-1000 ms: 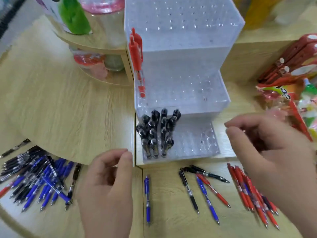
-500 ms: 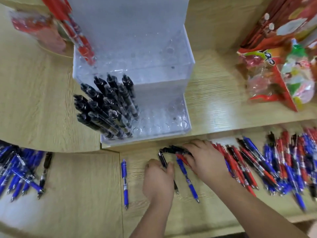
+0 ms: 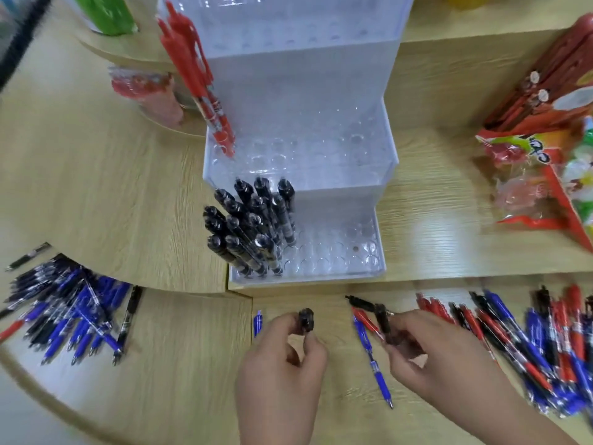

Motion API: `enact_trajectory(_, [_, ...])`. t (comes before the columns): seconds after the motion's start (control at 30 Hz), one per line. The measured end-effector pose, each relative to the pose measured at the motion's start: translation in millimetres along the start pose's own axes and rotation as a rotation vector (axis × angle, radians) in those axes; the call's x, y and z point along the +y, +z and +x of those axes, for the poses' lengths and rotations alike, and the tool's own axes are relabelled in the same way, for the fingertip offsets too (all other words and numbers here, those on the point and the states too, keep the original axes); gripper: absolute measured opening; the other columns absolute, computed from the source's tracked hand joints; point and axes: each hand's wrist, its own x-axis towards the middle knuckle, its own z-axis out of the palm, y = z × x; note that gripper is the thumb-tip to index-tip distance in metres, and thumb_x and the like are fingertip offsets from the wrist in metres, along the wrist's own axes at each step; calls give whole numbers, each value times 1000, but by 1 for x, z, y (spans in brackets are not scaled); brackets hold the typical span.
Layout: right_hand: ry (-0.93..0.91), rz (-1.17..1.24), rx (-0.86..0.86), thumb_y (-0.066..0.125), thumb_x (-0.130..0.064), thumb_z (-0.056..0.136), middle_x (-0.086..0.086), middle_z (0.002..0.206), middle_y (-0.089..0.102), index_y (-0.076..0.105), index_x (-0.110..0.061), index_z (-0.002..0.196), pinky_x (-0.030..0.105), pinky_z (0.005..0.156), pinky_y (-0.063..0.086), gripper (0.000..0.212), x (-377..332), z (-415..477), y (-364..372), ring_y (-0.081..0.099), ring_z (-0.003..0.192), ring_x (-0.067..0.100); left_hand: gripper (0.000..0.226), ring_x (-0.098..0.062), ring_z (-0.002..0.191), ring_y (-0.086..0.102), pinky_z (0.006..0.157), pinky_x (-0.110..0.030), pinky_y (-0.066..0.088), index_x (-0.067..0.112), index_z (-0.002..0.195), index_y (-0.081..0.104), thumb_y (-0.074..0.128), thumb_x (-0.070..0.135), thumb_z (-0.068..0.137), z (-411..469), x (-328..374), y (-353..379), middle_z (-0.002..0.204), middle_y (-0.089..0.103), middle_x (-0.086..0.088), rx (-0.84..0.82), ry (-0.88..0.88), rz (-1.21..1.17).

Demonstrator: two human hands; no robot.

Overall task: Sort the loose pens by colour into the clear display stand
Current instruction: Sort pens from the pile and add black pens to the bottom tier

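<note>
The clear stepped display stand (image 3: 337, 194) holds several black pens (image 3: 253, 226) in its lowest tier on the left and a few red pens (image 3: 199, 78) leaning at its upper left. In front of the stand, my left hand (image 3: 282, 367) pinches one black pen (image 3: 306, 319) upright, end toward me. To its right, my right hand (image 3: 430, 354) grips another black pen (image 3: 383, 322). A loose blue pen (image 3: 373, 364), a red pen (image 3: 364, 317) and a black pen (image 3: 361, 301) lie between my hands.
A mixed heap of red, blue and black pens (image 3: 529, 345) lies at the right on the lower wooden shelf. Another pile, mostly blue pens (image 3: 70, 306), sits at the left. Snack packets (image 3: 545, 149) crowd the right of the upper shelf; bottles (image 3: 109, 14) stand at the back left.
Both hands dropped from near the stand to the loose pens, each picked up a black pen, and lifted it off the shelf. The camera view swung down and back up.
</note>
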Motion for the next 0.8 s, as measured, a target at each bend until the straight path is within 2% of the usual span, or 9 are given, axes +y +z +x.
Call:
enact_trajectory(0.1, [-6, 310, 80, 77, -19, 71, -21, 77, 65, 60, -42, 76, 2, 59, 44, 29, -39, 6, -36, 64, 67, -7, 22, -9, 41, 43, 50, -11, 36, 44, 84, 69, 61, 49, 64, 4, 37, -38, 47, 47, 2, 232, 99, -204])
enact_trajectory(0.17, [-28, 545, 161, 77, -19, 72, -16, 80, 70, 67, -33, 77, 5, 61, 47, 18, -65, 21, -53, 69, 70, 1, 18, -12, 42, 42, 48, -13, 36, 40, 89, 71, 66, 40, 72, 12, 55, -55, 50, 46, -1, 311, 227, -272])
enact_trajectory(0.23, [-53, 652, 255, 78, -20, 75, -13, 81, 72, 69, -31, 81, 8, 64, 49, 15, -86, 41, -63, 70, 73, 5, 12, -13, 47, 45, 49, -15, 37, 39, 90, 69, 68, 33, 79, 22, 63, -62, 55, 49, 1, 351, 335, -304])
enact_trajectory(0.37, [-81, 672, 313, 75, -14, 81, -21, 79, 70, 71, -32, 86, 5, 62, 44, 19, -109, 77, -60, 67, 73, -1, 15, -5, 54, 48, 54, -8, 36, 44, 80, 67, 67, 29, 82, 37, 67, -59, 66, 54, 16, 376, 387, -318])
enact_trajectory(0.43, [-71, 692, 303, 74, -14, 82, -21, 79, 70, 71, -30, 88, 5, 60, 43, 17, -112, 88, -53, 66, 70, -2, 19, -1, 56, 49, 55, -7, 36, 45, 86, 63, 66, 27, 82, 39, 69, -57, 70, 56, 20, 381, 399, -317])
enact_trajectory(0.57, [-65, 623, 297, 74, -16, 83, -19, 80, 70, 72, -27, 90, 8, 63, 45, 14, -110, 100, -39, 66, 73, -2, 17, -1, 59, 48, 57, -8, 35, 41, 90, 64, 66, 26, 83, 36, 68, -51, 78, 60, 12, 407, 406, -330])
enact_trajectory(0.67, [-38, 644, 316, 74, -16, 83, -19, 78, 71, 74, -24, 92, 7, 62, 44, 12, -106, 104, -36, 64, 67, -4, 15, -1, 60, 47, 56, -9, 35, 35, 91, 66, 66, 22, 83, 35, 64, -44, 77, 59, 11, 422, 425, -324])
enact_trajectory(0.8, [-83, 538, 324, 74, -20, 83, -17, 78, 70, 74, -23, 93, 10, 63, 47, 10, -103, 104, -36, 64, 70, -1, 13, -3, 58, 47, 57, -8, 35, 28, 93, 70, 68, 20, 83, 36, 58, -34, 79, 61, 9, 430, 410, -324])
